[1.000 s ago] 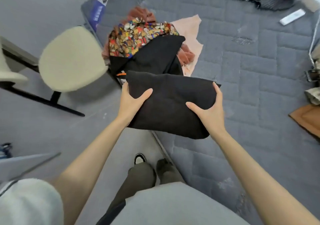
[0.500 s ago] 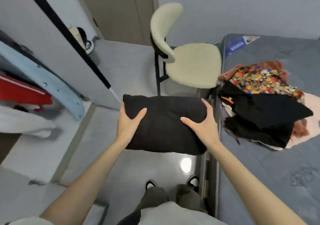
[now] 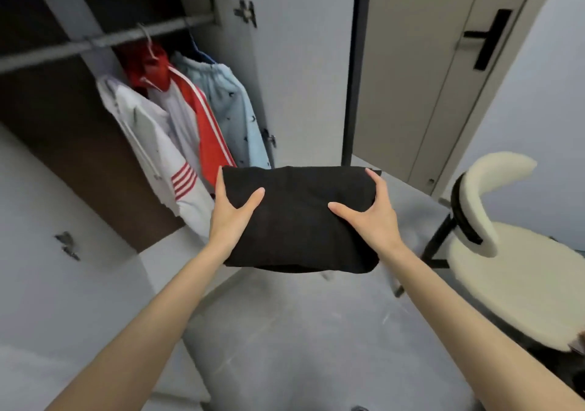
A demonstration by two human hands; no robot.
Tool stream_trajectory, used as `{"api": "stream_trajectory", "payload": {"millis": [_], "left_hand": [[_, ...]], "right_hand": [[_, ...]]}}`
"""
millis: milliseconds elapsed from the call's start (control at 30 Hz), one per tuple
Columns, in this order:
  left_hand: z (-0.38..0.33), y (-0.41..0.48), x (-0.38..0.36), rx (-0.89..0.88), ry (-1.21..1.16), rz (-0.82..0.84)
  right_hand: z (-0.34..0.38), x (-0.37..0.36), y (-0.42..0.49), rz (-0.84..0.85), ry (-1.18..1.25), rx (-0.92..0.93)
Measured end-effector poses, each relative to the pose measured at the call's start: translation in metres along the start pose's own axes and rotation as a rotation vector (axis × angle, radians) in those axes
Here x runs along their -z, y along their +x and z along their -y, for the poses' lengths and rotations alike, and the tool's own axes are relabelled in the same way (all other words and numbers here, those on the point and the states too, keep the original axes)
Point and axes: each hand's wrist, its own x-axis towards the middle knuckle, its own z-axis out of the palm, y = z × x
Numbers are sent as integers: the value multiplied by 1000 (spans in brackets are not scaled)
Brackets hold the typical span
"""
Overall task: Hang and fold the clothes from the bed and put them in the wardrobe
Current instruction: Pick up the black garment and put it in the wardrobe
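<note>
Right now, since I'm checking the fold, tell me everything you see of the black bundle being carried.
The folded black fabric garment is a thick, matte, roughly rectangular bundle with rounded edges, held about level in mid-air before the open grey wardrobe. The left hand grips its left end and the right hand its right end, thumbs on top, fingers around the sides. No print shows.

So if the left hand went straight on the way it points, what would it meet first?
Probably the hanging red and white jacket, whose lower edge sits just past the fingertips of the left hand; the light blue trousers hang beside it. Depth is unclear, so there may be some gap.
</note>
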Motion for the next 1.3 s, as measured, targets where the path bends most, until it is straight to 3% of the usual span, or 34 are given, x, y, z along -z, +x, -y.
{"api": "stream_trajectory", "payload": {"millis": [300,600,933,1300], "left_hand": [[-85,94,77,-111,-108,-254],[-179,160,160,-234,-137,-440],[-263,263,261,-366,-208,-540],[-307,431,299,-461,-343,-391]], "right_hand": [[134,-66,124,236,37,290],[272,-122,203,337,102,492],[416,-211,269,256,111,681],[499,-269,358,-48,74,691]]}}
